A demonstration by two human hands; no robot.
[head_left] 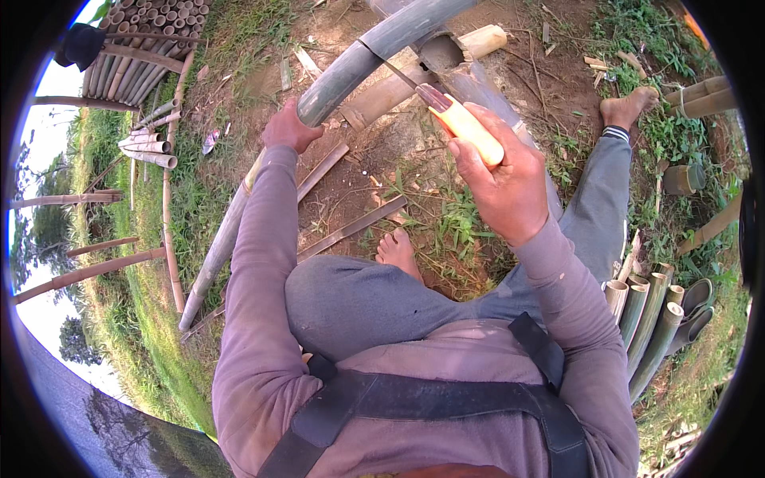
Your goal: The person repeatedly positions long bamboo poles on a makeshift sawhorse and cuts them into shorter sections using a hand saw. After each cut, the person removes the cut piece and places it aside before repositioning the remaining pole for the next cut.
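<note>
A thick grey-green bamboo pole [339,84] slants across the top of the view. My left hand [288,127] is wrapped round its near end. In my right hand [510,183] is the yellow-orange handle of a hand saw [476,137]. From that handle the thin blade runs up and left to a dark cut partway along the pole, where its far end is hidden. Beneath the pole lies a pale bamboo log [382,94]. Close to the saw, a hollow, open-ended bamboo piece [470,73] rests on the ground.
Split bamboo strips [355,227] and a long pole [219,255] lie left of my bent leg. Several cut bamboo tubes [660,327] stand at right beside dark sandals [692,323]. Bamboo is stacked [147,60] at the far left, near a bamboo fence rail [88,275].
</note>
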